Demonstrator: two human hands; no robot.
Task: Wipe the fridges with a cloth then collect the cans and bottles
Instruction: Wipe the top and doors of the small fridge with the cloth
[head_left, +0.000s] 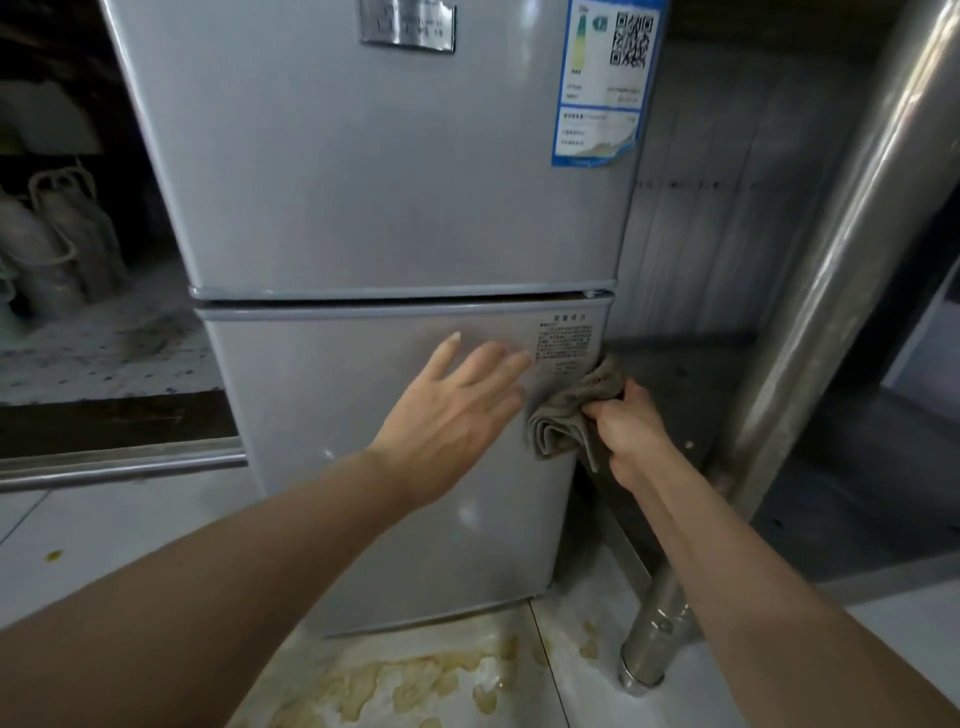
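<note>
A small silver two-door fridge (363, 208) stands in front of me, with a blue energy label at its upper right. My left hand (457, 405) lies flat and open against the lower door (322, 467), fingers spread. My right hand (628, 426) grips a bunched grey-brown cloth (571, 410) and presses it against the right edge of the lower door, just below a printed notice. No cans or bottles are visible.
A steel table leg (654, 639) and a slanted steel pipe (852, 234) stand close on the right, with a low steel shelf (701, 374) behind my right hand. Yellowish stains (415, 686) mark the tiled floor. Pale bags (52, 244) sit in a dark recess at the left.
</note>
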